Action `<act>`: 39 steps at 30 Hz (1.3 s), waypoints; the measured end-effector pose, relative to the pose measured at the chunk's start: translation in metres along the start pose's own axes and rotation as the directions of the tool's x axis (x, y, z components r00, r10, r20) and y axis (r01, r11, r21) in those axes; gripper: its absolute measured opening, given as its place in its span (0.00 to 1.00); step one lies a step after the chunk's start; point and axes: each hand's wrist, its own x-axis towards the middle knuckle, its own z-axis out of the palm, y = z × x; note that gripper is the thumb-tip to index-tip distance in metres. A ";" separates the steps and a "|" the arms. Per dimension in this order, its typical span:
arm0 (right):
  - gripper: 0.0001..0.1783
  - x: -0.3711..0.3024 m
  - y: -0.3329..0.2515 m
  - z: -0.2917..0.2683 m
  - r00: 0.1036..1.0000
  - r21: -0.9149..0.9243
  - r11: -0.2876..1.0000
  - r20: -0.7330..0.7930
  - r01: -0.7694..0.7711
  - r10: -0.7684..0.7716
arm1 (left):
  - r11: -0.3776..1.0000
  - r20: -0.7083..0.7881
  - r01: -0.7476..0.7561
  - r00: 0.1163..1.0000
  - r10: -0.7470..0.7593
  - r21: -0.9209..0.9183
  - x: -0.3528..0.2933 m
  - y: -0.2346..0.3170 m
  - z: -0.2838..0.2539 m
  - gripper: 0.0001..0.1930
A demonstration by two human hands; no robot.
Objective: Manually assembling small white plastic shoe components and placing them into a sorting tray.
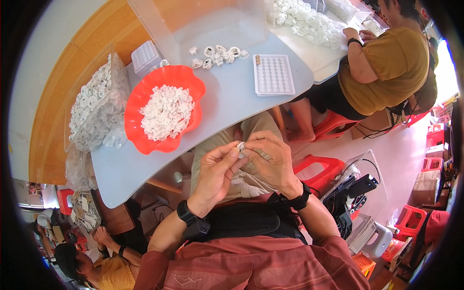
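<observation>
Part in hand: small white plastic piece (240, 146), being pinched over the lap, below the table (227, 96) edge.
Left hand (215, 171): grip closing narrowly on the piece.
Right hand (270, 159): fingertips pressing it likewise.
Supply: red scalloped plastic bowl (137, 128) sitting heaped with white parts.
Progress: white gridded tray (273, 74) holding nearly nothing; most appears left.

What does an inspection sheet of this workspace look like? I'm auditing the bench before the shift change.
Surface: pale table, mostly covered.
Job's things: small white part pinched between both hands; red bowl heaped with white parts.
Clutter: white grid tray; loose white rings; clear bag of parts.
Hands: left hand and right hand meet over the lap.
Cables: black cable by a clear box.
Surroundings: a seated person; red stools.
</observation>
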 end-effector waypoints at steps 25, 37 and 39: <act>0.06 -0.004 0.000 -0.015 0.901 0.294 0.854 0.209 -0.429 0.381 | 0.995 0.051 0.075 0.996 -0.072 -0.059 0.001 -0.001 -0.002 0.13; 0.05 -0.001 -0.003 -0.019 0.918 0.220 0.898 0.200 -0.382 0.341 | 0.991 0.047 0.112 0.993 -0.109 -0.079 0.002 -0.004 -0.003 0.13; 0.05 -0.001 -0.003 -0.021 0.898 0.175 0.895 0.246 -0.410 0.364 | 0.989 0.041 0.116 0.993 -0.113 -0.089 0.001 -0.005 -0.004 0.13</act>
